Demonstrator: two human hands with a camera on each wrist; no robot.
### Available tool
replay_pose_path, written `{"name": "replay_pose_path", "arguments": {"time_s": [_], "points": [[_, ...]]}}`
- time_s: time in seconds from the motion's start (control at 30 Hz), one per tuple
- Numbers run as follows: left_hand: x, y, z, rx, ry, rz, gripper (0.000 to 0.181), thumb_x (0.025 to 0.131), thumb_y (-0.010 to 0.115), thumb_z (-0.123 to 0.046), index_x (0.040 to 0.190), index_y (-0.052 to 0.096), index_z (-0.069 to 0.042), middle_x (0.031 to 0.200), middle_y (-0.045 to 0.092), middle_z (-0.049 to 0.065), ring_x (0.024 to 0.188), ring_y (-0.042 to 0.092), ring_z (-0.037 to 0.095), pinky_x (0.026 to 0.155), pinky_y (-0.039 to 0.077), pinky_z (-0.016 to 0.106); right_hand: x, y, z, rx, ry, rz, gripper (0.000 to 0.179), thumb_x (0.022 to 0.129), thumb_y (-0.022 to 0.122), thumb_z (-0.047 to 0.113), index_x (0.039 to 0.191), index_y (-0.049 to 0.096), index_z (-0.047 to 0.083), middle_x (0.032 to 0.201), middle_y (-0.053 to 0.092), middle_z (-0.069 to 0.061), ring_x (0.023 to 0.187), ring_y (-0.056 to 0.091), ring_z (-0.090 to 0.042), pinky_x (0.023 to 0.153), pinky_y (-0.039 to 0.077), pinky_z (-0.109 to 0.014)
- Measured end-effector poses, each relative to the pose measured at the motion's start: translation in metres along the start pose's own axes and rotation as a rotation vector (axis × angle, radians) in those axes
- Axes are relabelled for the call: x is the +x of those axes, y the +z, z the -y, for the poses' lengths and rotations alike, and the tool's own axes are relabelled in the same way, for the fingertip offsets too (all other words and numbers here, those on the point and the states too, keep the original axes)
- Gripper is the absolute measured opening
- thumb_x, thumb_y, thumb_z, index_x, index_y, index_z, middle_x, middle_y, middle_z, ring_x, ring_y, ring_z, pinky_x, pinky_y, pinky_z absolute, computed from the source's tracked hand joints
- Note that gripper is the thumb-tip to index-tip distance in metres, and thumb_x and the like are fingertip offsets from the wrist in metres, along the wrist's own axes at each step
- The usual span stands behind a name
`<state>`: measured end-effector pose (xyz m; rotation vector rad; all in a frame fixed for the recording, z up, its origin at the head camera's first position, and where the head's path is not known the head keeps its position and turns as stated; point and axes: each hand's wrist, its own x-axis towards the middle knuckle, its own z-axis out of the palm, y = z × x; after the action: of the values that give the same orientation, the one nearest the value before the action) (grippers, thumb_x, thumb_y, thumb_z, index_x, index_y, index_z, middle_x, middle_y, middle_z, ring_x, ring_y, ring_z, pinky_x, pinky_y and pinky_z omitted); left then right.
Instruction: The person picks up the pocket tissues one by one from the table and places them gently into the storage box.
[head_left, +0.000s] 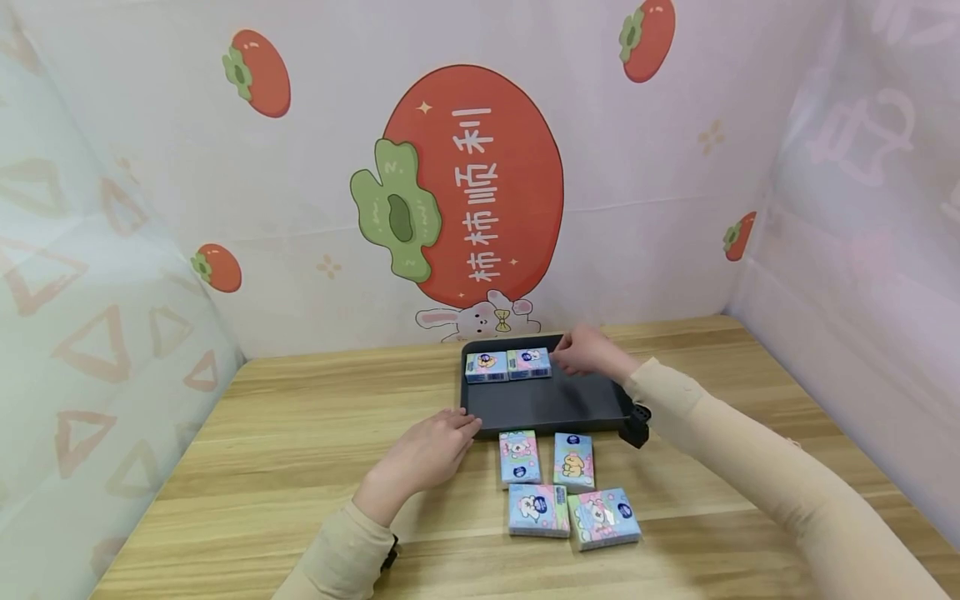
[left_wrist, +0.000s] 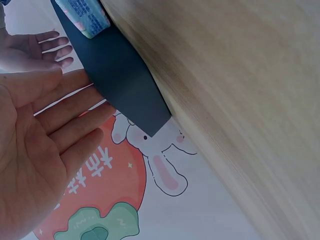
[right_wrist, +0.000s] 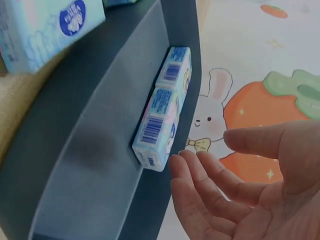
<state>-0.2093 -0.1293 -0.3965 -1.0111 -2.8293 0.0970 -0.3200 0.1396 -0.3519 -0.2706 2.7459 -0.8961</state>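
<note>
A dark grey tray (head_left: pixel 536 406) lies on the wooden table. Two small cartoon-printed tissue packs stand end to end along its back wall: the left pack (head_left: pixel 487 367) in the back left corner, the right pack (head_left: pixel 529 364) beside it. My right hand (head_left: pixel 588 352) hovers just right of that second pack; in the right wrist view its bent fingers (right_wrist: pixel 192 172) are near the pack's end and hold nothing. With straight fingers, my left hand (head_left: pixel 425 452) touches the tray's front left corner. The left wrist view shows its fingertips against the tray wall (left_wrist: pixel 125 80).
Several more tissue packs lie in front of the tray: two nearer it, a left one (head_left: pixel 519 458) and a right one (head_left: pixel 573 462), and others (head_left: pixel 538 510) closer to me. A black clip-like object (head_left: pixel 635 427) is at the tray's front right corner. A printed cloth backdrop (head_left: pixel 322 192) stands behind.
</note>
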Motion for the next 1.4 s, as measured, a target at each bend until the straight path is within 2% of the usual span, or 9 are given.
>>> {"name": "replay_pose_path", "arguments": {"time_s": [0.4,0.6,0.83,1.07,1.2,1.4], "points": [[0.000,0.001,0.000,0.001,0.004,-0.013,0.031,0.096,0.054,-0.019,0.123,0.064,-0.006,0.124,0.064,0.011,0.118,0.059,0.025,0.104,0.047,0.039,-0.023,0.002,0.002,-0.082,-0.052,0.010,0.023,0.093,0.059,0.024,0.098,0.069,0.003,0.082,0.067,-0.006,0.074,0.065,-0.019,0.059,0.054,-0.025],[0.001,0.001,0.001,-0.017,-0.007,0.005,0.031,0.096,0.054,-0.019,0.123,0.063,-0.005,0.125,0.063,0.012,0.120,0.058,0.026,0.104,0.047,0.040,-0.031,-0.001,0.001,-0.088,-0.086,0.020,0.021,0.092,0.061,0.025,0.095,0.069,0.005,0.082,0.069,-0.007,0.071,0.065,-0.017,0.063,0.054,-0.027],[0.002,0.000,0.001,-0.018,-0.004,-0.004,0.031,0.096,0.053,-0.018,0.123,0.063,-0.005,0.125,0.063,0.012,0.120,0.058,0.026,0.105,0.046,0.040,-0.045,-0.003,-0.002,-0.121,-0.105,0.044,0.021,0.092,0.061,0.025,0.094,0.068,0.005,0.075,0.066,-0.005,0.069,0.060,-0.015,0.068,0.053,-0.030],[0.001,-0.001,0.001,-0.007,0.007,-0.012,0.031,0.096,0.054,-0.018,0.122,0.064,-0.005,0.124,0.064,0.012,0.119,0.058,0.026,0.104,0.047,0.040,-0.059,-0.001,-0.010,-0.099,-0.122,0.077,0.021,0.091,0.062,0.025,0.094,0.068,0.005,0.081,0.068,-0.010,0.071,0.062,-0.018,0.064,0.052,-0.029],[0.001,-0.001,0.001,0.004,0.015,-0.025,0.031,0.096,0.055,-0.018,0.122,0.064,-0.005,0.123,0.064,0.012,0.118,0.059,0.026,0.103,0.048,0.039,-0.066,0.000,-0.013,-0.087,-0.126,0.096,0.019,0.091,0.063,0.024,0.094,0.068,0.006,0.081,0.068,-0.008,0.071,0.061,-0.017,0.063,0.052,-0.027],[0.001,-0.001,0.001,0.003,0.027,-0.036,0.030,0.095,0.055,-0.018,0.121,0.064,-0.004,0.122,0.064,0.013,0.117,0.060,0.026,0.102,0.048,0.039,-0.076,0.003,-0.017,-0.077,-0.138,0.114,0.016,0.089,0.064,0.023,0.090,0.068,0.008,0.074,0.066,-0.007,0.068,0.060,-0.018,0.059,0.048,-0.025]]}}
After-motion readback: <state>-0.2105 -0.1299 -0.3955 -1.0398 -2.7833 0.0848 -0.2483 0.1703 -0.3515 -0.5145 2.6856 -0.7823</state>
